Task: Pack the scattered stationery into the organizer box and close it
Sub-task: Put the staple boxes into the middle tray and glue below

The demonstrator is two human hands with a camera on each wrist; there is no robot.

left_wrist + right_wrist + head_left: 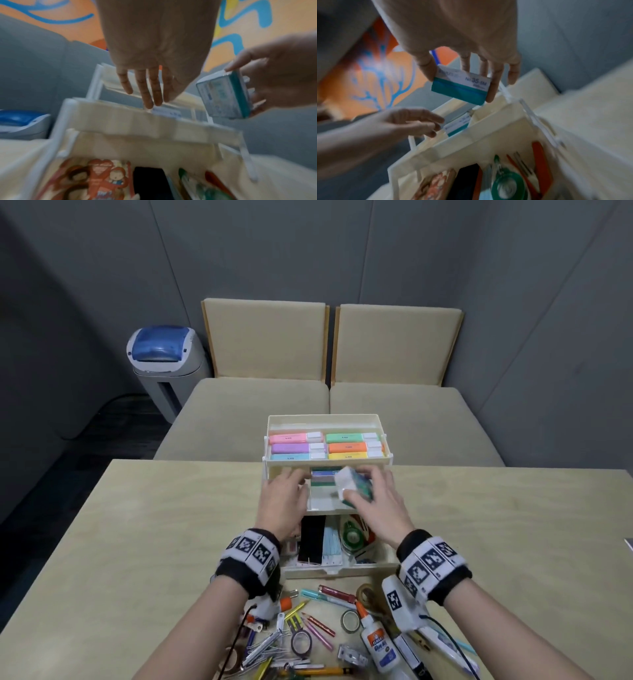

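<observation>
Right hand (453, 33) grip pinching teal-white "No.35-5M" box (460, 88) — left hand (282, 501) grip spread.

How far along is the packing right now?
Done: highlighters fill the organizer box's top tray, and its bottom tier holds items. In hand: the right hand holds a small teal box over the middle tier; the left hand is open. Left: glue bottle, pens, tape rolls, then closing.
</observation>
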